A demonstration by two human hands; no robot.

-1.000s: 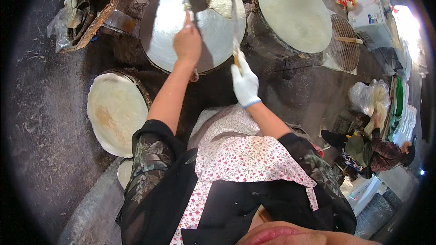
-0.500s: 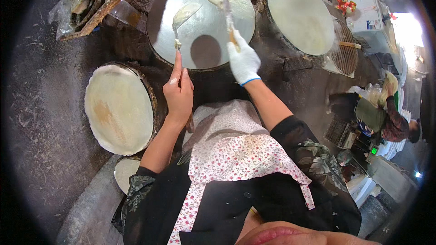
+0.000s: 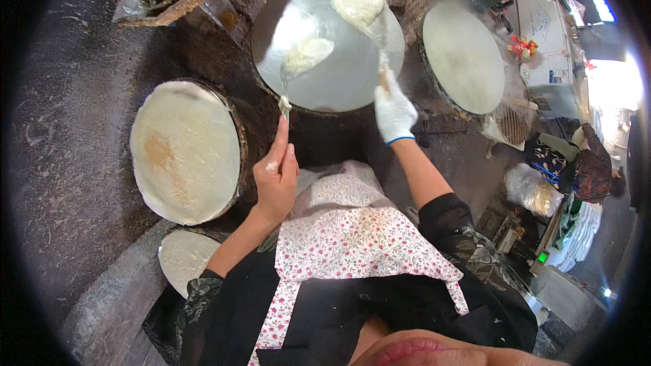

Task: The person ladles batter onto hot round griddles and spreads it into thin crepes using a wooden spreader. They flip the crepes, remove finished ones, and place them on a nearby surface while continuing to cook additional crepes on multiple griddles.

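Observation:
A round metal griddle (image 3: 352,85) lies in front of me, its shiny plate partly in shadow. My left hand (image 3: 274,179) is closed on the handle of a spatula (image 3: 308,55), index finger stretched along it; pale batter coats the blade, which is over the griddle's left part. In a white glove, my right hand (image 3: 395,116) grips another spatula (image 3: 384,61) by its wooden handle. Its far end carries a thick mass of batter (image 3: 356,5) over the griddle's far right part. I cannot tell whether either blade touches the plate.
Thin pale sheets cover a griddle at left (image 3: 186,156) and a smaller one (image 3: 186,257) below it. A lightly steaming batter-covered griddle (image 3: 464,57) stands at right, near a round rack (image 3: 512,122). Another person (image 3: 593,169) is at far right.
The griddle and both hands sit farther right in the view. The left spatula's batter-coated blade shows broader. The right spatula has moved with its batter and tilts less across the plate.

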